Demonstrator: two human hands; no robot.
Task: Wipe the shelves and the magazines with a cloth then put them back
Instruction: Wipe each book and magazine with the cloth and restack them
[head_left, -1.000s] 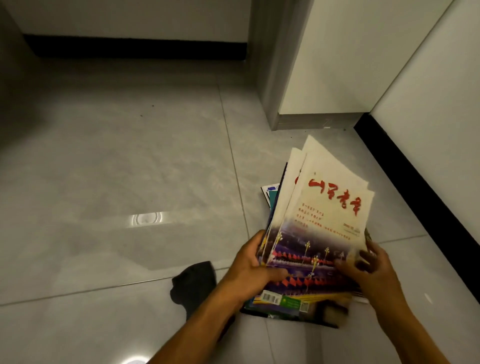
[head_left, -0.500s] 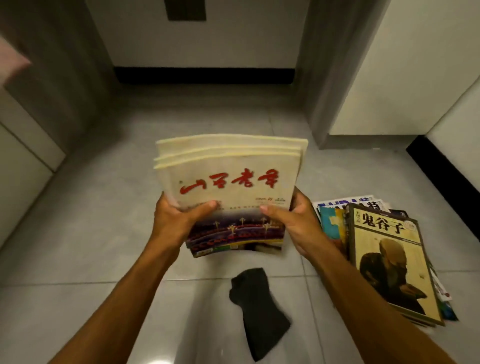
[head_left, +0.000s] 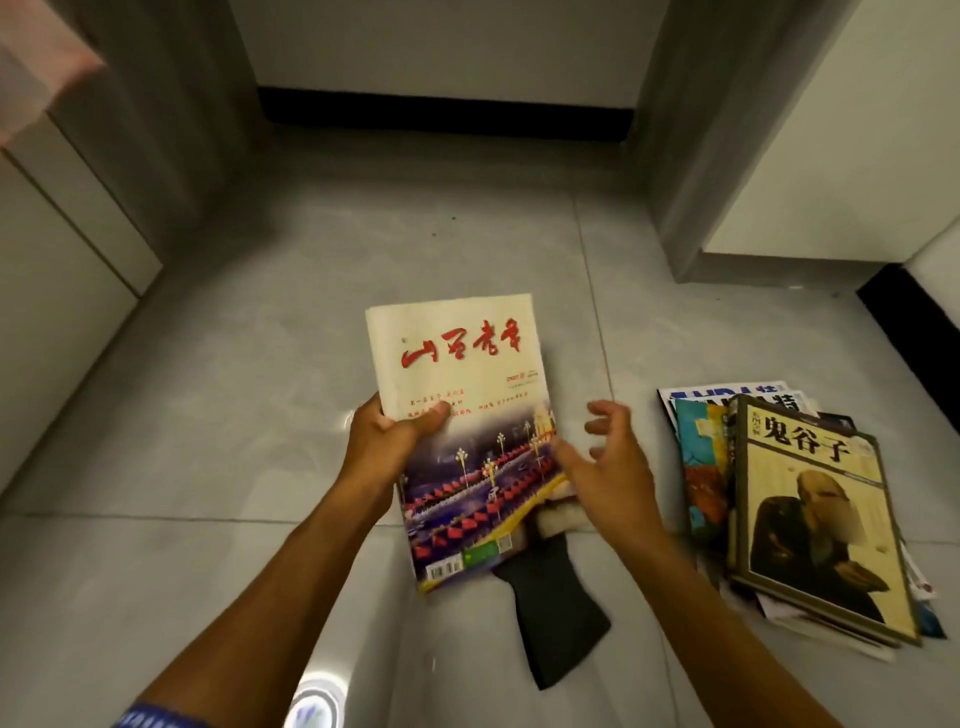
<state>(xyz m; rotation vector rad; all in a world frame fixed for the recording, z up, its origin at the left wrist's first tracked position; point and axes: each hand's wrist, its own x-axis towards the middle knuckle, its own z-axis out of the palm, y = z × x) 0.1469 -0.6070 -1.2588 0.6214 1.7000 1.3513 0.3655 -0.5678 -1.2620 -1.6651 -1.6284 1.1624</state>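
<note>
My left hand (head_left: 387, 441) grips a small stack of magazines (head_left: 462, 405) by its left edge, thumb on the cream cover with red lettering. The stack hangs above the grey tiled floor. My right hand (head_left: 605, 467) hovers at the stack's right edge with fingers spread and holds nothing. A dark cloth (head_left: 553, 613) lies crumpled on the floor below the stack, partly hidden by it. A second pile of magazines (head_left: 800, 525) lies on the floor to the right, topped by a cover with a seated figure.
Grey cabinet panels (head_left: 67, 270) stand on the left and a grey pillar (head_left: 696, 156) with white walls on the right. A black skirting (head_left: 441, 117) runs along the far wall. Open tiled floor (head_left: 322, 260) lies ahead.
The stack has come lower and turned upright in my left hand. My right hand has let go of its right edge and opened.
</note>
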